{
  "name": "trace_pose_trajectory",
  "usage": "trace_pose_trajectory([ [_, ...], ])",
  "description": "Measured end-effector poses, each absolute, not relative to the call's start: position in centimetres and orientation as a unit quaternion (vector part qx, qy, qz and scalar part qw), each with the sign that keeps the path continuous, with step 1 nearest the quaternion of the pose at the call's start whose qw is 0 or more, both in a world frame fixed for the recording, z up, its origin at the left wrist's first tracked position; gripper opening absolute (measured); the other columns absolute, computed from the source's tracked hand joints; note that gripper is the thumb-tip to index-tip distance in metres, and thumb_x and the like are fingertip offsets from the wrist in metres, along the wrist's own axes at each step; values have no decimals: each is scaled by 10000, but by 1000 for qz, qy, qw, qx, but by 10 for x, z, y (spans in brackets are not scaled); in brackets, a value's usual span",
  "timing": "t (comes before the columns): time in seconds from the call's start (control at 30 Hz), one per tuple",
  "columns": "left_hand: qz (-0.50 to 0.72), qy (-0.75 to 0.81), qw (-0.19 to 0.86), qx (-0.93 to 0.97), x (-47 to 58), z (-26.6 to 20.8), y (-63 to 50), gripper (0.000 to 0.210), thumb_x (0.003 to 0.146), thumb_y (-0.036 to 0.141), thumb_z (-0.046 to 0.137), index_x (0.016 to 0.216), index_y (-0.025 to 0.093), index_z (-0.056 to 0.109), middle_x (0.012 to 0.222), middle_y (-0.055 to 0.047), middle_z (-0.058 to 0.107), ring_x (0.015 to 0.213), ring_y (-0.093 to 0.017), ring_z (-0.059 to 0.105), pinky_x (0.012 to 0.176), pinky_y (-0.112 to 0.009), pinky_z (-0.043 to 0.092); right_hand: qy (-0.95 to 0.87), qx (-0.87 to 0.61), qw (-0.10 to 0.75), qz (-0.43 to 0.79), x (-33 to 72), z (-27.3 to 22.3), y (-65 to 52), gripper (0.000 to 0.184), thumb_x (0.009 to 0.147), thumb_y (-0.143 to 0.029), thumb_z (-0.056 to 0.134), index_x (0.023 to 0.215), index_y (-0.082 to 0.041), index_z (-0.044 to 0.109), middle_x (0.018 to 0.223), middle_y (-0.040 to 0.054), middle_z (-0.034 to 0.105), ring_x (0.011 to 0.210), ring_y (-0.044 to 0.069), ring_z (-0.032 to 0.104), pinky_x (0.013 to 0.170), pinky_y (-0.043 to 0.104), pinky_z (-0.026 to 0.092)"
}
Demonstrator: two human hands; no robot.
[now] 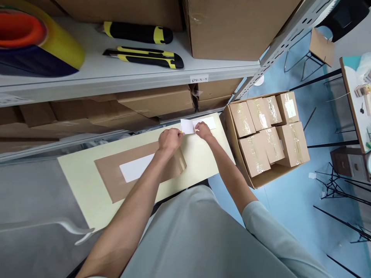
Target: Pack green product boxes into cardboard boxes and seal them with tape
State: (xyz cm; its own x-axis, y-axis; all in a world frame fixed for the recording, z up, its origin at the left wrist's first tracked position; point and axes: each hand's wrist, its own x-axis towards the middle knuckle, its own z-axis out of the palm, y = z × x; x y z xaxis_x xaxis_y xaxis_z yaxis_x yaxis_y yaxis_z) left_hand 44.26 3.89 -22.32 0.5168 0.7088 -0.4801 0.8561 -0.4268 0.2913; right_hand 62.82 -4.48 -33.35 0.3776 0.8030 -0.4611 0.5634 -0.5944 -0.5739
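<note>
Running along the bench's [199, 154] far edge, white paper [188, 125] is pinched mid-length by right grip [203, 130]. Left grip [170, 139]: hold unclear.

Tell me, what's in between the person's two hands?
In the head view, a piece of white paper is between the left hand and the right hand, at the pale yellow board.

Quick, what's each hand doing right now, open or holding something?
Left hand: closed, seemingly pinching the white paper at its left edge.
Right hand: fingers curled closed, seemingly pinching its right edge.
</note>
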Motion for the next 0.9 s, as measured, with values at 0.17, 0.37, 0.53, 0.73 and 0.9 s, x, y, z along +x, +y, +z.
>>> trace_pose_trajectory([
  [0.17, -156, 474, 246, 831, 441, -222, 44, 365, 1014, 435, 561, 1004, 240, 869, 1043, -152, 864, 1066, -380, 784, 931, -455, 595, -424, -813, 142, 372, 629, -328, -40, 332, 833, -52, 713, 1122, -202, 780, 1259, 105, 708, 1123, 268, 696, 1057, 406, 642],
  [0.37, -171, 479, 235, 829, 436, -208, 57, 383, 1022, 413, 553, 1033, 230, 890, 1080, -170, 867, 1079, -374, 801, 910, -433, 594, -422, -818, 115, 373, 633, -318, -34, 264, 841, -52, 725, 1048, -198, 800, 1239, 102, 740, 1045, 253, 725, 1069, 408, 644],
  [0.53, -159, 485, 213, 833, 417, -172, 69, 373, 1002, 395, 578, 1101, 210, 887, 1138, -204, 862, 1121, -415, 801, 925, -460, 592, -419, -822, 98, 373, 634, -306, -29, 206, 826, -43, 728, 959, -191, 781, 1175, 88, 750, 1001, 218, 733, 1064, 349, 631],
  [0.73, -13, 438, 321, 840, 346, -119, 30, 404, 1031, 482, 506, 925, 269, 833, 1103, -106, 868, 1056, -312, 797, 949, -385, 594, -418, -835, 100, 344, 621, -276, -33, 199, 793, -62, 717, 956, -167, 760, 1186, 118, 755, 1065, 238, 733, 1086, 363, 610],
  [0.9, 118, 493, 451, 734, 265, -107, -13, 513, 922, 730, 579, 942, 269, 804, 1121, -94, 868, 1051, -316, 787, 985, -393, 626, -438, -830, 135, 319, 596, -237, -43, 165, 907, -193, 730, 1062, -151, 764, 1207, 176, 782, 1136, 299, 757, 1062, 429, 622],
])
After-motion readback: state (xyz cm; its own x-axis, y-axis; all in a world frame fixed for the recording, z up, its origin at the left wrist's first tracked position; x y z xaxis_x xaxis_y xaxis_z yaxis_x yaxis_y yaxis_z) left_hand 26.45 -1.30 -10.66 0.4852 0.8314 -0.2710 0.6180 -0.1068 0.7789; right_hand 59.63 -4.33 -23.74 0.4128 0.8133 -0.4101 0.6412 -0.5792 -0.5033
